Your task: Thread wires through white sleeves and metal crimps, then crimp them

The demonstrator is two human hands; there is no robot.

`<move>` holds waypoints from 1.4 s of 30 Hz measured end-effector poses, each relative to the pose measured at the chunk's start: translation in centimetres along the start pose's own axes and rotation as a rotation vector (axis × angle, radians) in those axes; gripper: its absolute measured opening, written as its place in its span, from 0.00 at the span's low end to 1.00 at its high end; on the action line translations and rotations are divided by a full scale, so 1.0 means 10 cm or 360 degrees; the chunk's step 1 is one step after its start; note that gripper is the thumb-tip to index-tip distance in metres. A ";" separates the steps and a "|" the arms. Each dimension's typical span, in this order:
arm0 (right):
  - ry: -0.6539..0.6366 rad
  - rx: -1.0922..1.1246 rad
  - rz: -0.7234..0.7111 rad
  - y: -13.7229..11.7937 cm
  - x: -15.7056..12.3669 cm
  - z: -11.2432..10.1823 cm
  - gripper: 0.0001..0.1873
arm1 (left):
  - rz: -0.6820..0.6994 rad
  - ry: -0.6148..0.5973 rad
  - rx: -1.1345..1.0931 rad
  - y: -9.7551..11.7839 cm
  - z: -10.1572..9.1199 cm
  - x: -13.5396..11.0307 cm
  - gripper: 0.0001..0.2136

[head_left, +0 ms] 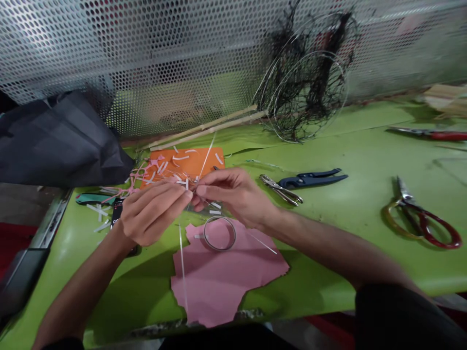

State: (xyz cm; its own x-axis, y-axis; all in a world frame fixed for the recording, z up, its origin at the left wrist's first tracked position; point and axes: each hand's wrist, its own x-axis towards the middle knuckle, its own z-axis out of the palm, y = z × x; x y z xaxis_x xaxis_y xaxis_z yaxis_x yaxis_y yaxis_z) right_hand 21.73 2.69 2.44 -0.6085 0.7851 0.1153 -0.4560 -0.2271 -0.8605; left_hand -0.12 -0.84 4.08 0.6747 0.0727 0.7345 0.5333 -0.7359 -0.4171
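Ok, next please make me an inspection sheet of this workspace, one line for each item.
surface: green table, scattered with tools and scraps.
job's things: small white strip; wire ring on pink sheet; orange sheet with white scraps.
clutter: blue-handled pliers, red-handled scissors, bamboo sticks.
grippers: left hand and right hand both pinch the strip.
cables: nothing seen.
surroundings: perforated metal screen, dark bag.

Red-handled scissors, blue-handled pliers, perforated metal screen
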 end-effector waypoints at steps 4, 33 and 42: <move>-0.0011 -0.0060 -0.0035 -0.03 -0.01 -0.03 0.07 | 0.0094 -0.0093 0.0020 0.01 -0.07 0.07 0.08; -0.0063 -0.1783 -0.1347 0.12 0.11 -0.63 0.11 | -0.1135 0.0194 -0.0702 0.27 0.39 0.14 0.05; 0.0161 -0.1620 -0.1229 0.15 0.20 -0.50 0.04 | -0.0923 0.0162 -0.0422 0.14 0.36 0.07 0.06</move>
State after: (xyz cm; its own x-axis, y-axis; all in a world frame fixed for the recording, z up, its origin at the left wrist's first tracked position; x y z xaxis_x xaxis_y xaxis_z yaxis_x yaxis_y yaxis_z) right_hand 23.09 6.78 -1.06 -0.3369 0.5660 0.7524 0.0603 0.8105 -0.5827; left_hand 2.91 0.57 2.07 0.2558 0.4540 0.8535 0.6439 -0.7385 0.1999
